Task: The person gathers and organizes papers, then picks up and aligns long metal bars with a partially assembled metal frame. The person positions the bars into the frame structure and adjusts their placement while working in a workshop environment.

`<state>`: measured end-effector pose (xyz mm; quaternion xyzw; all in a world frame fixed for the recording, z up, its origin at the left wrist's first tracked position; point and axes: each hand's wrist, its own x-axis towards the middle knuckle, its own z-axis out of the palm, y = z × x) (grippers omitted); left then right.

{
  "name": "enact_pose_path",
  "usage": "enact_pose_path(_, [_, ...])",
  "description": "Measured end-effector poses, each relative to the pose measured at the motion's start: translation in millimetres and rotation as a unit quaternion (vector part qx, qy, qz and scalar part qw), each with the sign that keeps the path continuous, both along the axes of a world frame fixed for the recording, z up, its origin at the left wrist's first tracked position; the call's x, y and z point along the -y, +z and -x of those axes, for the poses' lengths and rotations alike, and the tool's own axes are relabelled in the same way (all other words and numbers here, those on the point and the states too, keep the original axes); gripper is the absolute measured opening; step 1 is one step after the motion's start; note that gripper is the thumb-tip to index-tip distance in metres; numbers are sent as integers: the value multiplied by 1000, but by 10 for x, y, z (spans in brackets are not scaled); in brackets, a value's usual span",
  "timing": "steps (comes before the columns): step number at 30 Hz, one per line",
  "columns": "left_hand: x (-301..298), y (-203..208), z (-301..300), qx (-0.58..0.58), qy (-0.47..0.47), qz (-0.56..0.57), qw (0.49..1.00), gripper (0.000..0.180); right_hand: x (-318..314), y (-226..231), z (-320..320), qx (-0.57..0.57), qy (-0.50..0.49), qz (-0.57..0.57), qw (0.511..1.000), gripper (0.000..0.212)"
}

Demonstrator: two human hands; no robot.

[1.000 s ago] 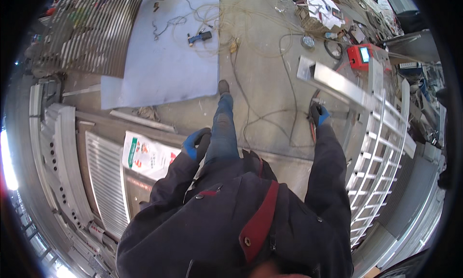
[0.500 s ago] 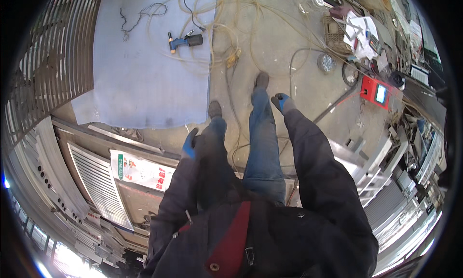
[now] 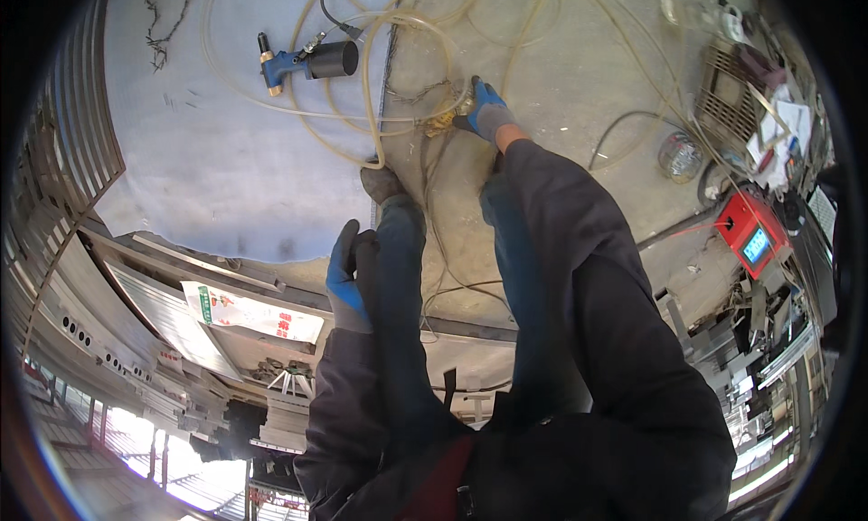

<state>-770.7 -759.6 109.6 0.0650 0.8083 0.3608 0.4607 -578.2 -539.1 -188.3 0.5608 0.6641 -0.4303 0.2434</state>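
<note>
My right hand (image 3: 491, 112), in a blue and grey glove, reaches down to the floor ahead of my right foot. Its thumb and fingers are apart at the edge of a small yellow piece (image 3: 441, 120), which has dark cords (image 3: 434, 173) running from it; its kind is unclear. Beside my left shin is my gloved left hand (image 3: 348, 272), fingers stretched out and holding nothing. On the pale blue sheet (image 3: 199, 177) lies a blue and black rivet gun (image 3: 312, 62) with a brass-coloured nose. A clear yellowish hose (image 3: 369, 87) loops around it and past my left shoe (image 3: 382, 184).
To the right stand a red box with a lit screen (image 3: 752, 236), a round clear container (image 3: 680, 156) and a brown plastic crate (image 3: 726, 96) near papers and tools. Slatted metal panels (image 3: 68, 150) line the left. A printed white sack (image 3: 258, 315) lies lower left.
I have bent lower, so the floor things look nearer. My right hand has moved forward and left to the yellow piece. The left hand stays by my left leg, fingers stretched out.
</note>
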Motion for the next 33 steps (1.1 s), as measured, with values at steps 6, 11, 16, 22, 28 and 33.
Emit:
enact_pose_path(6, [-210,-441,-136,117,-30,44,992,40,50,-455,18,85,20,77,993,88])
enact_pose_path(11, [-433,-664,-297,52,-214,35,975,47,363,398,-979,49,-62,412,908,59])
enact_pose_path(16, [-676,-570,-762,-224,-573,-87,783,60,293,1870,-1271,-85,135,387,908,33])
enact_pose_path(22, [-740,3,-1141,440,-31,85,894,48,136,3338,-1084,-418,-329,285,797,53])
enact_pose_path(28, [-1091,192,-993,459,252,69,849,40,532,3577,-340,-390,-417,280,771,55])
enact_pose_path(33, [-1520,-423,-691,558,200,-98,800,35,770,3218,-434,-335,-549,391,659,45])
